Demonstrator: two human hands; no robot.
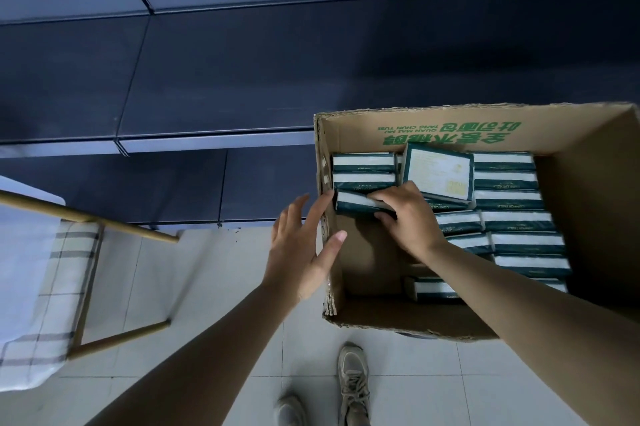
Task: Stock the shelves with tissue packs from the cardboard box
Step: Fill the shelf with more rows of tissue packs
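R hand [407, 217] pinches a dark-green, white-striped tissue pack [360, 204] at the far-left corner inside the open brown cardboard box [588, 183]; L hand [304, 252] is open w/ fingers spread, over the box's left wall. Risk: one-handed pinch slips, or pack snags on neighbouring packs.

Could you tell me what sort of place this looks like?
Probably a small shop or stockroom: dark empty shelves, a cardboard box of tissue packs on a tiled floor.
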